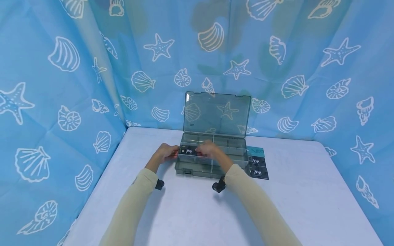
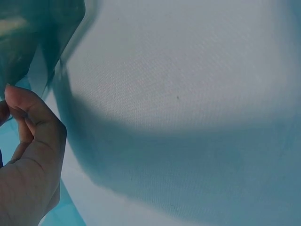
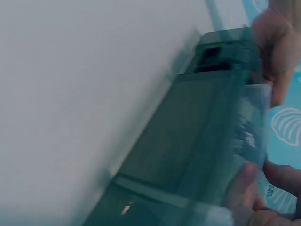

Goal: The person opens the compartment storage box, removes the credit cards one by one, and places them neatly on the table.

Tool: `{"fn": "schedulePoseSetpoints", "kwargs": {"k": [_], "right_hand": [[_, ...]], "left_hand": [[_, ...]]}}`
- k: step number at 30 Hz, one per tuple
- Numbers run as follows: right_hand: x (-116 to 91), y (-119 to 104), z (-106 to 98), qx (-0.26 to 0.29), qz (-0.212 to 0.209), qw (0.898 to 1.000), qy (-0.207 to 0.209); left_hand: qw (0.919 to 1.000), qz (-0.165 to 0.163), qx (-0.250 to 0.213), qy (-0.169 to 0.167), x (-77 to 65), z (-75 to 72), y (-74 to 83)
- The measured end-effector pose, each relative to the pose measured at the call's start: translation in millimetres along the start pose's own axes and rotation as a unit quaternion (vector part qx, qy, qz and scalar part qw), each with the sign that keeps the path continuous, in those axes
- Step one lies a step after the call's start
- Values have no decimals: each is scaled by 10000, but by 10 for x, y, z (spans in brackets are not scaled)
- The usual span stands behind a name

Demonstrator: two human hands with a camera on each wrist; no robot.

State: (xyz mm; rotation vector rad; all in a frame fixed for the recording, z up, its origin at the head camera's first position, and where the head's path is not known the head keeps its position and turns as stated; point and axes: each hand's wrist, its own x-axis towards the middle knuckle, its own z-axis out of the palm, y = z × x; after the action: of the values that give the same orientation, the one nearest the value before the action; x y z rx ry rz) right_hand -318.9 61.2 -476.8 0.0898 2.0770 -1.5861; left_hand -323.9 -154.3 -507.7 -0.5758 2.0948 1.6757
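A grey translucent compartment box [image 1: 197,169] stands on the table with its lid [image 1: 217,114] raised. At its left end my left hand [image 1: 168,152] holds the side wall; the left wrist view shows the thumb and curled fingers of that hand [image 2: 35,141] by the box edge. My right hand [image 1: 209,149] reaches into the box and pinches the right end of a black "Vip" card [image 1: 189,150], which stands in a left compartment. From the right wrist, the card [image 3: 247,136] appears behind a clear divider [image 3: 258,96], with right fingers [image 3: 244,181] low beside it.
More black "Vip" cards [image 1: 259,172] and a teal card [image 1: 257,151] lie on the white table [image 1: 295,191] at the box's right side. A blue curtain [image 1: 191,44] with shell prints hangs behind the table and along its sides.
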Motion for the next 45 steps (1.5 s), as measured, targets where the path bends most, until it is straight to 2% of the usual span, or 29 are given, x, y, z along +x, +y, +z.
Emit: {"fn": "schedulePoseSetpoints", "kwargs": {"k": [6, 10, 15, 21, 27, 34, 41, 45], "right_hand": [[-74, 60, -12, 55, -553, 9961, 679], [-115, 96, -79, 238, -794, 9929, 857], [-231, 98, -291, 363, -965, 9894, 1021], [-432, 204, -680, 197, -909, 9889, 1160], [-687, 424, -1126, -109, -901, 9876, 1280], [-1011, 730, -1600, -451, -594, 9860, 1491], [-1392, 986, -1899, -654, -465, 9832, 1637], [-1556, 1131, -2008, -564, -395, 9843, 1627]], "left_hand": [[10000, 58, 36, -11, 5, 31, 31], [9999, 18, 30, -107, 11, 49, 48], [9998, 29, 38, -171, 12, 61, 59], [9996, 83, 11, -274, 8, 70, 49], [9995, 128, -15, -291, -12, 52, 28], [9995, 147, -62, -283, -26, 23, 29], [9991, 177, -102, -361, -43, 1, 16], [9993, 159, -86, -331, -54, 4, 10]]}}
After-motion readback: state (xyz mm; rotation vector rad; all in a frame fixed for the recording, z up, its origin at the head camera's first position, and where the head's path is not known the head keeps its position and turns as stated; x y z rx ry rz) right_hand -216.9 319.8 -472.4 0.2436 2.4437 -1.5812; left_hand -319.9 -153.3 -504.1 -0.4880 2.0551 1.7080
